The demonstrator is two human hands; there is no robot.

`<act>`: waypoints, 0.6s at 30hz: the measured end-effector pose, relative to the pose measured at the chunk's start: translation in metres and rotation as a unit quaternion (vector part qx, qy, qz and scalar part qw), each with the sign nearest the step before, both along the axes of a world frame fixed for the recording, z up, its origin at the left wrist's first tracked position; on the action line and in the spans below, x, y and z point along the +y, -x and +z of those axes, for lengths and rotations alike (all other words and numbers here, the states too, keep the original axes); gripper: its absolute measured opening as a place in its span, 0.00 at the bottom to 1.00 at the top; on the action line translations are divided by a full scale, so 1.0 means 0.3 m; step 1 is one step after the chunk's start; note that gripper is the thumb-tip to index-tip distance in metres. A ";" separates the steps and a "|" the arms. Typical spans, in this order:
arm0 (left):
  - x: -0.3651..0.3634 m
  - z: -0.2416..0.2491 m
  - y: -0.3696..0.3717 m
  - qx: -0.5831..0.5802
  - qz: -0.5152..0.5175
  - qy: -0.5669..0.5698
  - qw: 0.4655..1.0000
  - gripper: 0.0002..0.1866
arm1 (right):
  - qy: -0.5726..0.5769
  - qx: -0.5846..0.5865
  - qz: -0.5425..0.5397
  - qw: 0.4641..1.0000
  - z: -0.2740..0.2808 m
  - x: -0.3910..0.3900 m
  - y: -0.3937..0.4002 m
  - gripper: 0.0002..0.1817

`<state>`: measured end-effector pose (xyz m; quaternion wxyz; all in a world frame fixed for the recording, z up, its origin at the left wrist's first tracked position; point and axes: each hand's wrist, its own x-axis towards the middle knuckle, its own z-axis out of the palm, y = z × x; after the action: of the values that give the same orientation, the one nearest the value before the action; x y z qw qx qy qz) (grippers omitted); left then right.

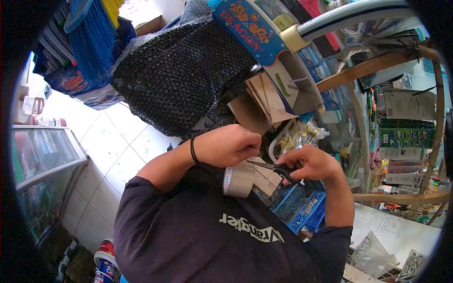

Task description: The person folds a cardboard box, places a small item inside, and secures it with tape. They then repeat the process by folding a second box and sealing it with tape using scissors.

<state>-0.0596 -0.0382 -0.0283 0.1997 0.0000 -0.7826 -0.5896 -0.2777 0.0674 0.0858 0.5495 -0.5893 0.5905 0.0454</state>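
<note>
My left hand (pixel 236 144), with a dark band at the wrist, is closed, and its fingers curl down over the tape. A wide roll of tan packing tape (pixel 239 181) with a printed core sits just below that hand, against my dark shirt. My right hand (pixel 309 162) grips dark-handled scissors (pixel 283 170). Their blades point left toward my left fingers, across the upper part of a light brown flat piece (pixel 265 179) with dark line marks. What the left fingertips pinch is partly hidden.
A bulky bubble-wrapped bundle (pixel 177 75) lies ahead. Right of it stand a blue DRAGON box (pixel 247 28) and cardboard pieces (pixel 266 101). Blue plastic baskets (pixel 299 207) sit below my right hand. A glass display case (pixel 45 155) is at left, hanging goods (pixel 406 134) at right.
</note>
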 end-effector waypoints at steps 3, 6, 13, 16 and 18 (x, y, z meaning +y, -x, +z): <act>0.000 -0.004 0.003 0.001 -0.002 0.003 1.000 0.04 | -0.026 0.006 -0.033 0.999 0.008 0.004 -0.012 0.24; 0.000 -0.005 0.005 0.005 -0.001 0.007 1.000 0.04 | -0.017 -0.001 -0.033 0.999 -0.001 0.012 0.000 0.24; -0.008 0.004 0.007 0.006 -0.013 0.007 1.000 0.05 | -0.005 0.021 -0.019 1.000 0.006 0.010 -0.017 0.25; -0.009 0.003 0.007 -0.001 -0.013 0.006 1.000 0.05 | -0.005 0.012 -0.027 1.000 -0.012 0.022 -0.005 0.26; -0.010 0.003 0.009 -0.003 -0.016 0.005 1.000 0.05 | -0.019 -0.003 -0.045 0.999 -0.037 0.039 0.009 0.27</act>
<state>-0.0622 -0.0411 -0.0273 0.1876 -0.0119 -0.7860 -0.5889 -0.2804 0.0790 0.0745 0.5641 -0.5515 0.6137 0.0302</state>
